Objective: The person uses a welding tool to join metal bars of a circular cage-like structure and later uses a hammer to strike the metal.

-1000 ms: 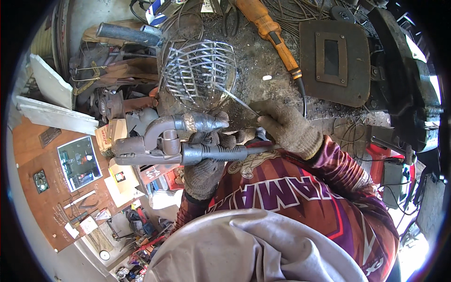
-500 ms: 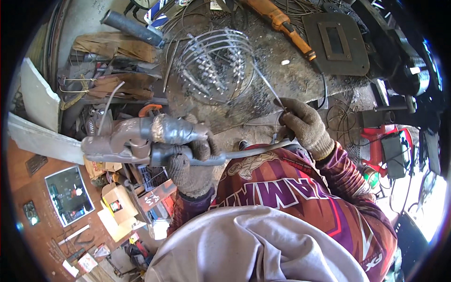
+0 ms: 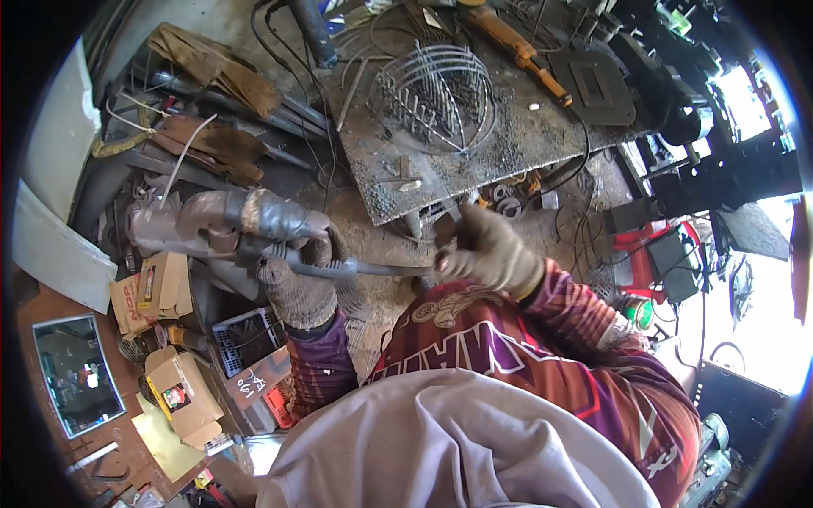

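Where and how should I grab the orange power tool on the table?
Probably around the slim end of the orange power tool, just ahead of the cable, from the near right: it lies slanted, with that narrower end nearer.

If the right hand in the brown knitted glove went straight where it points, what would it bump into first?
Probably the grimy grey-brown, straight-edged worktable, near its closest corner, ahead and left of the right hand. Depth is unclear, so it might pass above instead.
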A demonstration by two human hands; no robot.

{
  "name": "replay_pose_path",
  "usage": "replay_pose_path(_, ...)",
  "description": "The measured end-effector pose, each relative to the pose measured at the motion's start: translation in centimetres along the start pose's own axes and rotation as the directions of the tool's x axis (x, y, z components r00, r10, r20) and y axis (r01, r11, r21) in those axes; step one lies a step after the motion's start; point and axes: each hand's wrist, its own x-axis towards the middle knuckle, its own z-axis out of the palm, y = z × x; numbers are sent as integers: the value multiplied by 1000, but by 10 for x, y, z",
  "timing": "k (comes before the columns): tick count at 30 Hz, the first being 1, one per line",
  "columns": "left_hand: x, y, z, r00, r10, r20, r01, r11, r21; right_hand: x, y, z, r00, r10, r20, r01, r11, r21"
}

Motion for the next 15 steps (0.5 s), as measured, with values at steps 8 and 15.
replay_pose_path(8, -9, -6, 2, 994, -14, 105, 14, 1000, -7, 26, -4, 56, 932, -328, 154, 360, 887, -290)
replay_pose_path(15, -8, -11, 10, 996, -85, 20, 87, 989, -124, 23, -2, 68, 856, -515, 33, 492, 795, -354)
